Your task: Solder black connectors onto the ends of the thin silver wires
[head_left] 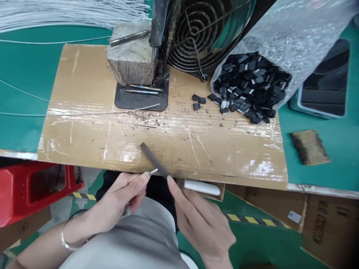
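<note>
My left hand (119,200) pinches a thin metal pin (153,171) whose silver tip pokes out past my fingertips, just below the table's front edge. My right hand (198,220) holds a dark flat file (153,158) with a white handle (202,187); the file slants up onto the cardboard sheet (84,142) and crosses the pin's tip. Both hands sit over my lap in grey cloth.
A metal press on a dark base plate (140,99) stands at the back with a wire fan guard (204,37) beside it. A plastic bag spills several small black parts (249,87). Thin wires (70,11) lie left. A phone (325,86) lies right, a red stool (30,186) lower left.
</note>
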A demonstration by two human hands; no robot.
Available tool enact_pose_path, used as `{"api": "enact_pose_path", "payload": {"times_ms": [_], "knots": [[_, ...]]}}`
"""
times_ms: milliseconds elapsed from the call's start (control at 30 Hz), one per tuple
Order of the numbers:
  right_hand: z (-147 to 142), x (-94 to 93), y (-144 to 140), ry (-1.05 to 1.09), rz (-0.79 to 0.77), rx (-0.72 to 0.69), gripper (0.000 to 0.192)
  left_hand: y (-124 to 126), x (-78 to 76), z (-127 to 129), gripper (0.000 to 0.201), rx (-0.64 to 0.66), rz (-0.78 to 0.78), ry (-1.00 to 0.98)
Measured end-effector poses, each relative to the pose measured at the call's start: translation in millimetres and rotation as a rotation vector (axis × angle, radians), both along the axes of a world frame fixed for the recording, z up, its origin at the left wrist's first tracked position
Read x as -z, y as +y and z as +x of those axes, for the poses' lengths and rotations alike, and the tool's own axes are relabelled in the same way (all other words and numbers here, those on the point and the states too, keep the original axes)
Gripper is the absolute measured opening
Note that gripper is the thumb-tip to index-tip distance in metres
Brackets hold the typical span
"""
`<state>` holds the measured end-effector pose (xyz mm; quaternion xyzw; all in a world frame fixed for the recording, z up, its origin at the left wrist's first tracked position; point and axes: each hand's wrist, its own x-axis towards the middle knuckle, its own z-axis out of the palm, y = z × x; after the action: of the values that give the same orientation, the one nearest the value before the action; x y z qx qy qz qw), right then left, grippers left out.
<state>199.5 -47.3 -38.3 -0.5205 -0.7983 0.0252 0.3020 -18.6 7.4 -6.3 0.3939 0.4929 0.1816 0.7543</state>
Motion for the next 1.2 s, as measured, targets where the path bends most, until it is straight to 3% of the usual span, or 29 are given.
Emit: {"api": "enact_pose_path", "payload": {"times_ms": [200, 333, 533, 667, 867, 1000, 1200], "knots": [[-1, -2.1, -6, 0.004, 0.01, 0.009, 0.062, 3, -5.9, 4, 0.061, 0.03, 0.073, 0.066], [-6, -3.6, 1, -0.002, 0.021, 0.028, 0.06, 1, -9.2, 9, 0.049, 0.04, 0.268, 0.25], [0, -8.5, -7, -0.015, -0.049, -0.012, 0.061, -9, 1.0, 6, 0.039, 0.134, 0.568, 0.432], [-4, -6.6, 0, -0.015, 0.017, 0.033, 0.059, -7, 0.1, 7, 0.039, 0.124, 0.559, 0.421], [-1, -10.4, -8, -0.015, -0.06, 0.002, 0.061, -5, -5.1, 8, 0.042, 0.116, 0.462, 0.367], [-4, -8.7, -1, -0.01, 0.014, 0.036, 0.057, -4, -4.6, 8, 0.039, 0.131, 0.553, 0.426], [-1, -12.3, -7, -0.015, -0.068, -0.015, 0.06, -6, 0.1, 8, 0.036, 0.192, 0.769, 0.565]]}}
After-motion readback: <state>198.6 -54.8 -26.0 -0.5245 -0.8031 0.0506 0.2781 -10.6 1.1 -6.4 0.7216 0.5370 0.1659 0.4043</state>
